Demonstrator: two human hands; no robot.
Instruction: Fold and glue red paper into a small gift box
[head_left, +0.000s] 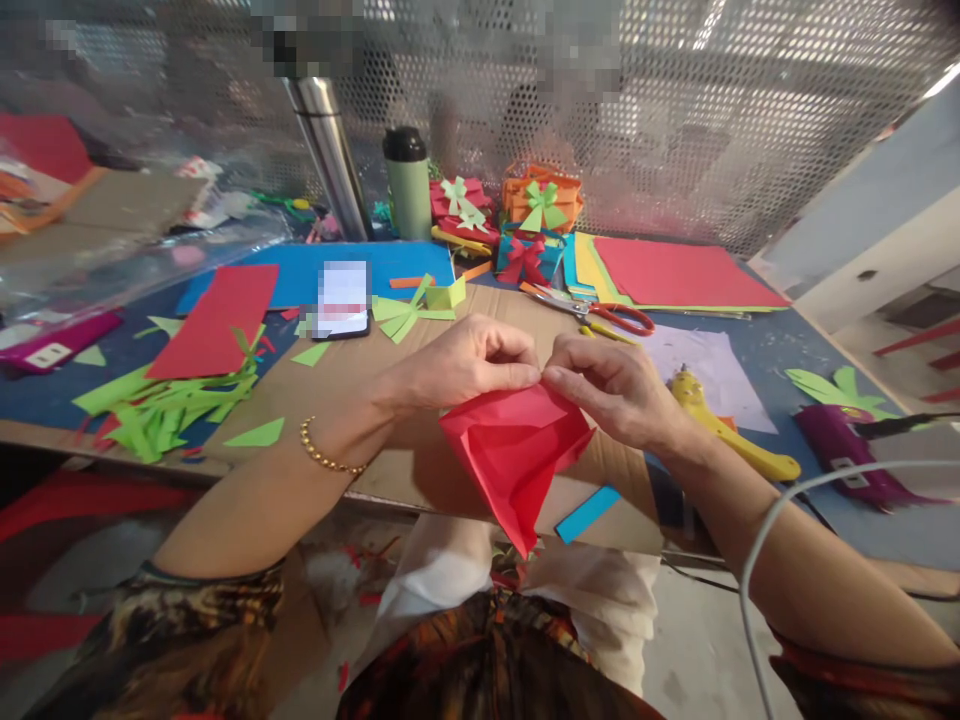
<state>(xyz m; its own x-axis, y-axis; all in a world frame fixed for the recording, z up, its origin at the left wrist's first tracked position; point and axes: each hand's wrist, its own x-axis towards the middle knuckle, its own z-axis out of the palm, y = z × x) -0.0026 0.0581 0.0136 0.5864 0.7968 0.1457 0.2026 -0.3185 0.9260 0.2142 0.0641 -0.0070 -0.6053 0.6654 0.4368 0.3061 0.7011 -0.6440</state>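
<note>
- Green narrow cut-paper strips [161,425], loosely piled: far left, at 9 o'clock from the workpiece (12 o'clock = away from the person).
- Flat red rectangular paper sheet [217,320]: at 10 o'clock, lower end meeting the strips.
- Dark-edged phone with a pale screen [343,300]: between 10 and 11 o'clock; display content is masked and cannot be read.
- Left hand [480,360]: at 11 o'clock. Thumb and forefinger are pinched together on the workpiece's upper edge; the remaining fingers are curled.
- Workpiece, a folded red paper piece [502,450]: centre, suspended directly below both pinches. Long axis runs from 12 to 6 o'clock, narrow tip at 6, one flap corner at 3. Key relation: the gripped edge is at 12 o'clock, with the two pinches side by side and neither hand clearly nearer. The fold's interior is shadowed; whether the tip touches anything cannot be determined.
- Bright blue rectangular paper strip [587,515]: between 4 and 5 o'clock, lying unheld on brown corrugated cardboard [630,500].
- Right hand [615,385]: at 1 o'clock. Thumb and forefinger pinch the same edge, near the left fingertips; the exact contact is concealed by the fingers.
- Yellow-handled tool [705,415]: at 3 o'clock, beyond the right wrist and partly covered; type unclear.
</note>
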